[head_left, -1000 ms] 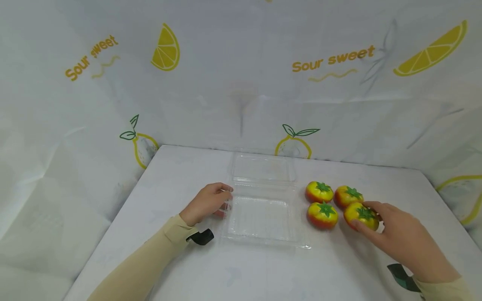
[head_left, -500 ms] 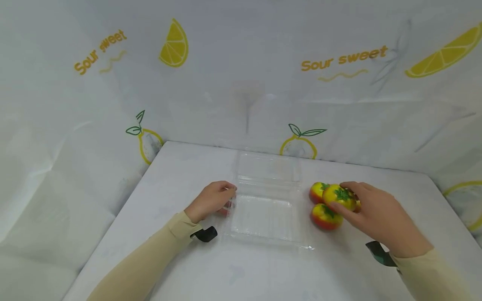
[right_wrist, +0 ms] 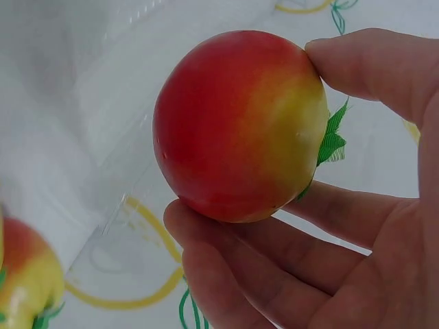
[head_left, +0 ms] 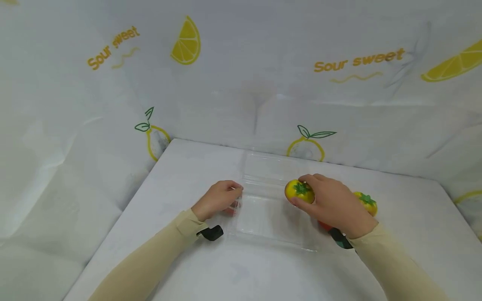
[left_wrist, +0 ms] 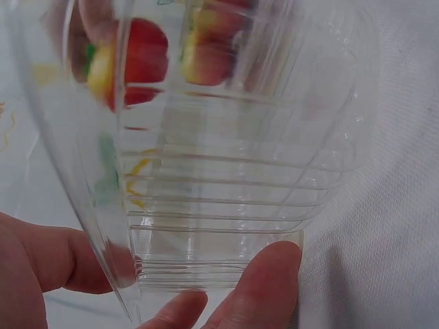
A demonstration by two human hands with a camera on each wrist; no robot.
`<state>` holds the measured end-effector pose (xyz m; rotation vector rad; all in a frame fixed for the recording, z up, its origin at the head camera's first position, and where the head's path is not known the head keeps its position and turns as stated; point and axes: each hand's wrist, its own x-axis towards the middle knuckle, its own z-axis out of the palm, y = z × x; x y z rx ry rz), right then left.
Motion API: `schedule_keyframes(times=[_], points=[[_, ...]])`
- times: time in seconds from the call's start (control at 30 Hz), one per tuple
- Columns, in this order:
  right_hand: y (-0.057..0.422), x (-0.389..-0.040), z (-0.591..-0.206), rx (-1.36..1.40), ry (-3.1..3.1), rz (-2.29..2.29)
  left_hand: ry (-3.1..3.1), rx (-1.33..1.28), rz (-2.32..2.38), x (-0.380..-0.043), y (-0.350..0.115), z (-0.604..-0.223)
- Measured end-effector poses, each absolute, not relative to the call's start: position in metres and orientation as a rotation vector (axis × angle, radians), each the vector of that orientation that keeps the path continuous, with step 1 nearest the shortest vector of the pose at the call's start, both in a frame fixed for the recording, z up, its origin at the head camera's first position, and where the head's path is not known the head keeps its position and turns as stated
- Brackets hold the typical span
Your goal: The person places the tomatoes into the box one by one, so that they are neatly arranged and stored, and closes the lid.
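In the head view my right hand (head_left: 333,202) holds a yellow-and-red toy tomato (head_left: 299,190) with green leaves over the right side of a clear plastic box (head_left: 271,240). The right wrist view shows thumb and fingertips gripping the tomato (right_wrist: 240,130) at its sides, with its red base facing the camera. At the box's left edge, my left hand (head_left: 218,198) pinches the wall. Up close in the left wrist view, thumb and fingers lie on either side of the ribbed clear plastic (left_wrist: 226,178). The box's lid (head_left: 263,167) lies folded back behind it.
Right of the box, another tomato (head_left: 366,202) shows behind my right wrist, and the red side of one more (head_left: 324,226) peeks out below the hand. The white table (head_left: 263,276) ends at a lemon-printed backdrop (head_left: 241,75).
My right hand has lifted the tomato from the group on the right and carried it left to over the box. The left hand keeps its hold on the box's edge.
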<state>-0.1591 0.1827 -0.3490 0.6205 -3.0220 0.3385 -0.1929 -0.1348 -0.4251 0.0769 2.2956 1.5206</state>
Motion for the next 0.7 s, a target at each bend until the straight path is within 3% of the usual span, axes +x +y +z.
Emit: schedule_keyframes(times=[0.7], points=[[0.096,-0.179,-0.384,0.878,-3.079,0.281,2.305,0.074,1.512,-0.196,-0.133,-0.426]])
